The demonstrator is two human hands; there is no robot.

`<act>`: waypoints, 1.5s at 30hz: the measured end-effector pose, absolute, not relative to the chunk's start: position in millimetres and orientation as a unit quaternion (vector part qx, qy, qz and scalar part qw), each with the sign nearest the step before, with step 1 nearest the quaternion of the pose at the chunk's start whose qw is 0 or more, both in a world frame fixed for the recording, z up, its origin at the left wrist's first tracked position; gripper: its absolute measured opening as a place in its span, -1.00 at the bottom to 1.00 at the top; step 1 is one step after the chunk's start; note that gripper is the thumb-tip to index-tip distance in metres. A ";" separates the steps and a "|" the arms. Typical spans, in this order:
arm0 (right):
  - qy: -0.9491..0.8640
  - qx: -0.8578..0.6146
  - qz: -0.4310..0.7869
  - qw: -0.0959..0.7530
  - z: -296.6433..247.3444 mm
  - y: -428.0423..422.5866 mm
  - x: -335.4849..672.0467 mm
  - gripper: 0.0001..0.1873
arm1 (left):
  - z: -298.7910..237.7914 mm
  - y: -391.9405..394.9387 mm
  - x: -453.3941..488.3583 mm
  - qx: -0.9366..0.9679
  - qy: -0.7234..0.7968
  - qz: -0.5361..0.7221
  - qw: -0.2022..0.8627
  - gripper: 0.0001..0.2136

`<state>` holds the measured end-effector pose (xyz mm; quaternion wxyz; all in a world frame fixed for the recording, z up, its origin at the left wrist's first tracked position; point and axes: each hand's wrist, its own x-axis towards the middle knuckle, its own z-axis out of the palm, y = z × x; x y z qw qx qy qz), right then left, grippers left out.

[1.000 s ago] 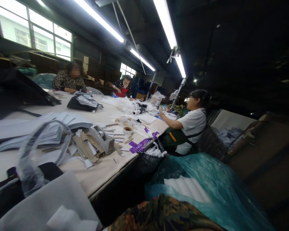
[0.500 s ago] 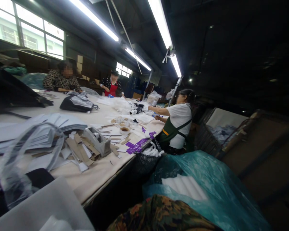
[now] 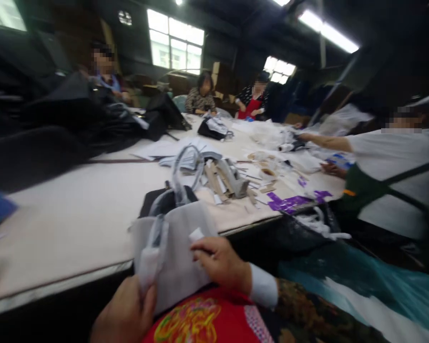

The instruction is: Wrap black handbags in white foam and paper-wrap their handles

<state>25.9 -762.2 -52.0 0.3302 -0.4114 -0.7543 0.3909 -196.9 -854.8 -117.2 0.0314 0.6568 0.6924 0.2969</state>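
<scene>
A black bag lies at the table's edge, its looped handle wrapped in clear plastic. A translucent white sheet, perhaps foam, covers its near side. My left hand closes on the sheet's lower left edge, thumb on top. Just above that thumb, a white wrap surrounds the lower end of a plastic-covered strap. My right hand is closed in a pinch at a small white piece, in front of the sheet. Its exact kind is unclear.
Cardboard strips and a grey tape dispenser lie beyond the bag. Purple tape hangs at the table edge. A teal plastic bag stands at right. Co-workers sit or stand around the table, one close at right.
The view has swung left and down. Both my hands now show at the white sheet and bag, which have shifted from the lower left corner toward the middle of the picture.
</scene>
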 end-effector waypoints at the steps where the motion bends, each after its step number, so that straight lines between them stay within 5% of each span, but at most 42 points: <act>1: -0.739 -0.423 0.399 0.340 -53.3 -760.5 33.7 -0.77 | -111.5 -861.4 -199.4 0.658 0.700 0.274 0.042 -0.70; 6: -0.662 -0.478 0.472 0.332 -62.6 -761.2 53.0 -0.70 | -80.3 -867.0 -185.3 0.615 0.750 0.220 0.101 -0.81; 10: -0.681 -0.453 0.488 0.304 -67.6 -771.6 50.7 -0.68 | -68.7 -869.9 -173.0 0.588 0.781 0.207 0.048 -0.56; 12: -0.698 -0.444 0.476 0.297 -68.7 -771.8 52.0 -0.68 | -66.1 -871.9 -171.8 0.585 0.777 0.226 0.050 -0.59; 16: -0.712 -0.455 0.430 0.319 -69.3 -762.4 61.4 -0.68 | -60.3 -871.0 -180.4 0.542 0.767 0.293 0.179 -0.77; 20: -0.687 -0.488 0.430 0.324 -74.2 -756.6 69.1 -0.66 | -57.7 -864.0 -194.9 0.526 0.700 0.341 0.342 -0.71; 25: -0.688 -0.499 0.410 0.330 -87.5 -756.9 77.1 -0.67 | -65.3 -859.4 -193.6 0.558 0.800 0.219 0.028 -0.37; 29: -0.675 -0.533 0.369 0.352 -96.0 -750.0 86.7 -0.65 | -77.9 -857.8 -186.5 0.683 0.697 0.186 -0.112 -0.42; 34: -0.653 -0.555 0.380 0.347 -102.6 -739.6 89.7 -0.64 | -67.6 -845.0 -194.0 0.755 0.650 0.088 -0.012 -0.52; 38: -0.655 -0.543 0.382 0.361 -104.3 -737.5 83.8 -0.65 | -27.2 -807.9 -210.7 0.752 0.615 0.229 0.050 -0.79; 41: -0.652 -0.536 0.388 0.371 -101.6 -738.1 77.9 -0.67 | -2.8 -745.2 -216.3 0.702 0.617 0.337 0.113 -0.73; 45: -0.668 -0.525 0.365 0.382 -93.9 -745.2 76.8 -0.71 | 16.1 -654.2 -198.7 0.623 0.688 0.320 0.189 -0.68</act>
